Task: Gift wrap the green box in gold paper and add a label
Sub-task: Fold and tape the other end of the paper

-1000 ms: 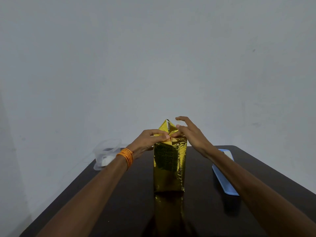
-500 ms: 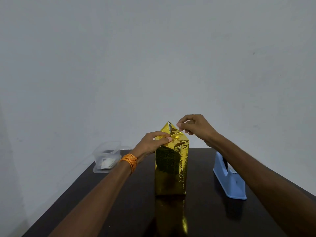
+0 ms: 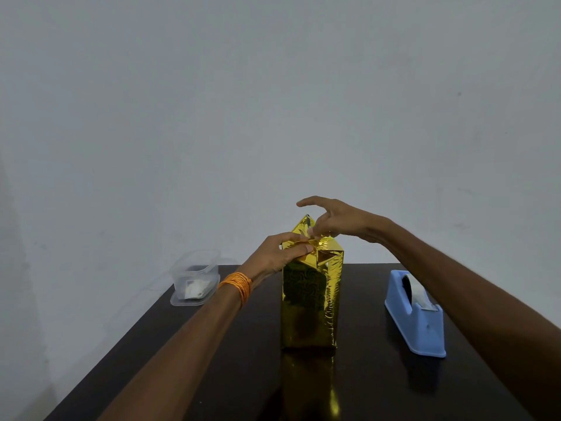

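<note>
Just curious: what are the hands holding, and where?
Left hand pinches the gold paper folds on top; right hand touches the upright flap, grip unclear.

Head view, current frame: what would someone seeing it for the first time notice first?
The shiny gold-wrapped box standing upright mid-way across the dark table draws the eye. The left hand holds its folded top and the right hand is at the raised paper flap. A blue tape dispenser sits to the box's right, and a clear plastic container is at the far left corner.
</note>
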Tool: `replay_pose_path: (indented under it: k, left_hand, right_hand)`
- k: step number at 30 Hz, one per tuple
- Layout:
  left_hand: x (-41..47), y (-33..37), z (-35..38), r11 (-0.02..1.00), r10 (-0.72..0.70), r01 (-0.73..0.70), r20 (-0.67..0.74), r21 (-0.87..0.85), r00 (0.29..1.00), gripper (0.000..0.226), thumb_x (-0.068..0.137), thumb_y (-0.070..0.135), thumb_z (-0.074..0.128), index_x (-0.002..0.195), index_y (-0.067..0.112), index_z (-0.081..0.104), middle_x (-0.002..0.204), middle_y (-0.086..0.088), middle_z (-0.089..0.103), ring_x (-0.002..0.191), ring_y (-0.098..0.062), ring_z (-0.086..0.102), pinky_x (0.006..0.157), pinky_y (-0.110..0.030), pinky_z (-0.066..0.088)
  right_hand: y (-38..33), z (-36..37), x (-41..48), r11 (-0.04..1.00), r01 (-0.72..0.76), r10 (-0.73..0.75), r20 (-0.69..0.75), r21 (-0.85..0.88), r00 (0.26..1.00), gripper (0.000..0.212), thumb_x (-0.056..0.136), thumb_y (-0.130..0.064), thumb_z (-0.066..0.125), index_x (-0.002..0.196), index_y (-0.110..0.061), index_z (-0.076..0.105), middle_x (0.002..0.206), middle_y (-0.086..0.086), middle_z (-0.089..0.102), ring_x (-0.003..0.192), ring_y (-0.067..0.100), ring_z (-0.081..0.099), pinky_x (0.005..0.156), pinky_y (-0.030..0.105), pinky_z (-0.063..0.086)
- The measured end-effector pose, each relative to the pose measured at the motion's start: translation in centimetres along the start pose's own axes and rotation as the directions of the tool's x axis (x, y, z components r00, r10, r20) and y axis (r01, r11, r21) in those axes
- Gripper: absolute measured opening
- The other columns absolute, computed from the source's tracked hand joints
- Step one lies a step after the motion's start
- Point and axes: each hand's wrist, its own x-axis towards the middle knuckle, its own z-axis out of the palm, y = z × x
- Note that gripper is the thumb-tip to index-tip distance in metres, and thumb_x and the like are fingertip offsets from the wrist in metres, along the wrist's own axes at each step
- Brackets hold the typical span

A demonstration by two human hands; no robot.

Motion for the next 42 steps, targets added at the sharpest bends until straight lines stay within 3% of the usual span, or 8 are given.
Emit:
replay_pose_path:
  k: [6,14,17,22,30,33,36,42]
  left_hand:
    - [0.0,0.0,0.0,1.000,0.016,-0.016,0.002,0.022,1.000,0.032,0.089,0.030,0.069,0.119,0.018,0.068,0.108,0.003,0.061,0.089,0.004,0.056,0.075,-0.016,0.045]
    - [0.1,-0.1,0.1,0.999,0.025,-0.025,0.002,0.046,1.000,0.030,0.090,0.029,0.069,0.117,0.017,0.069,0.104,0.008,0.058,0.096,-0.004,0.054,0.077,-0.016,0.044]
    - [0.0,0.1,0.1,0.998,0.016,-0.016,0.005,0.060,1.000,0.030,0.090,0.028,0.068,0.118,0.018,0.068,0.101,0.012,0.055,0.094,-0.002,0.051,0.075,-0.014,0.041]
    - [-0.1,-0.1,0.1,0.998,0.008,-0.008,0.002,0.061,1.000,0.033,0.088,0.032,0.070,0.119,0.018,0.069,0.119,0.002,0.056,0.114,-0.015,0.050,0.076,-0.017,0.042]
    - [0.1,0.0,0.0,0.996,0.014,-0.015,0.007,0.093,1.000,0.037,0.091,0.029,0.067,0.126,0.016,0.065,0.126,-0.002,0.052,0.099,-0.005,0.047,0.055,0.001,0.038]
    - [0.0,0.2,0.1,0.995,0.017,-0.018,0.006,0.103,1.000,0.037,0.092,0.030,0.066,0.126,0.017,0.064,0.122,0.002,0.052,0.105,-0.008,0.049,0.064,-0.006,0.040]
    - [0.1,0.2,0.0,0.997,-0.031,0.030,0.013,0.075,0.999,0.037,0.090,0.037,0.066,0.124,0.023,0.065,0.125,0.002,0.054,0.107,-0.010,0.052,0.074,-0.017,0.042]
    - [1.2,0.6,0.0,0.986,-0.091,0.086,-0.031,-0.145,0.995,0.030,0.091,0.047,0.063,0.118,0.035,0.063,0.131,0.001,0.058,0.115,-0.017,0.056,0.096,-0.038,0.047]
  right_hand:
    - [0.5,0.5,1.0,0.998,-0.042,0.044,0.029,-0.053,0.999,0.063,0.089,-0.018,0.073,0.142,-0.032,0.042,0.085,-0.012,0.051,0.079,0.008,0.057,0.059,0.015,0.043]
    - [0.8,1.0,1.8,0.987,-0.073,0.085,0.077,-0.145,0.993,0.072,0.086,-0.006,0.070,0.147,-0.027,0.037,0.102,-0.004,0.055,0.100,0.022,0.052,0.077,0.025,0.048]
    - [0.6,0.9,2.4,0.947,-0.057,0.075,0.045,-0.316,0.996,0.077,0.086,-0.019,0.074,0.151,-0.028,0.034,0.150,0.005,0.041,0.108,0.019,0.047,0.081,0.025,0.043]
    - [1.9,0.5,1.9,0.876,-0.158,0.164,-0.027,-0.455,0.986,0.081,0.085,-0.052,0.070,0.152,-0.028,0.032,0.159,0.004,0.033,0.134,0.029,0.046,0.102,0.036,0.040]
    - [4.4,1.9,-0.5,0.967,-0.216,0.167,-0.306,-0.133,0.937,0.072,0.087,-0.048,0.070,0.148,-0.029,0.036,0.134,0.010,0.056,0.113,0.027,0.058,0.083,0.032,0.049]
    - [4.1,2.7,-0.5,0.953,-0.264,0.289,-0.194,0.147,0.937,0.071,0.083,-0.045,0.076,0.143,-0.034,0.039,0.125,0.009,0.059,0.103,0.023,0.061,0.069,0.026,0.049]
    - [4.7,3.6,-0.5,0.878,-0.282,0.370,-0.174,0.386,0.913,0.059,0.081,-0.036,0.080,0.132,-0.033,0.050,0.123,0.008,0.063,0.111,0.024,0.061,0.079,0.033,0.047]
    - [5.4,4.2,-0.5,0.815,-0.276,0.412,-0.175,0.510,0.894,0.051,0.080,-0.030,0.081,0.125,-0.031,0.056,0.107,0.004,0.065,0.097,0.019,0.062,0.082,0.035,0.047]
